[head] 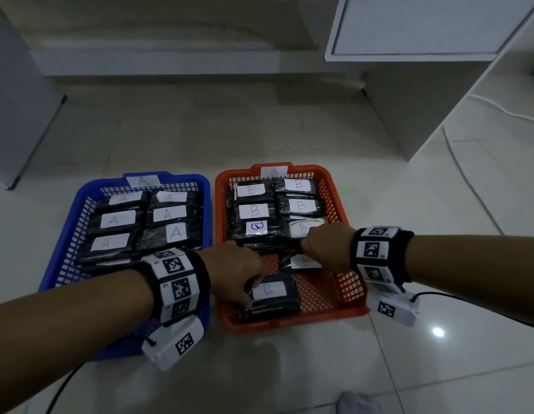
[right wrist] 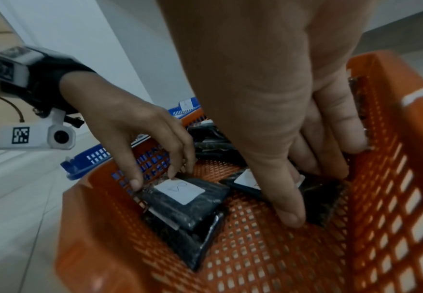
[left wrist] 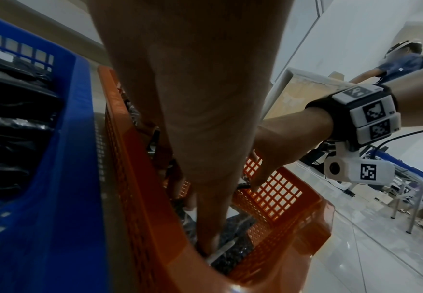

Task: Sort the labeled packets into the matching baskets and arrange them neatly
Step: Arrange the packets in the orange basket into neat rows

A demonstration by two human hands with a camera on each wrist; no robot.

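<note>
An orange basket [head: 292, 324] tagged B holds rows of black packets with white B labels at its far end. At its near left lies a small stack topped by a B packet [head: 274, 297] [right wrist: 188, 200]. My left hand [head: 252, 289] [right wrist: 157, 178] pinches that packet's left edge between thumb and fingers. My right hand [head: 313, 258] [right wrist: 310, 188] holds another B packet [head: 301, 262] [right wrist: 323, 200] in mid basket, with the thumb across its label and the fingers at its far edge. To the left, the blue basket [head: 65, 234] tagged A is filled with A packets.
Both baskets sit side by side on pale floor tiles. A white cabinet [head: 409, 25] stands at the back right, with a white cable [head: 468, 180] on the floor near it. A grey panel [head: 20, 115] is at the left. A second person [left wrist: 401, 63] works far off.
</note>
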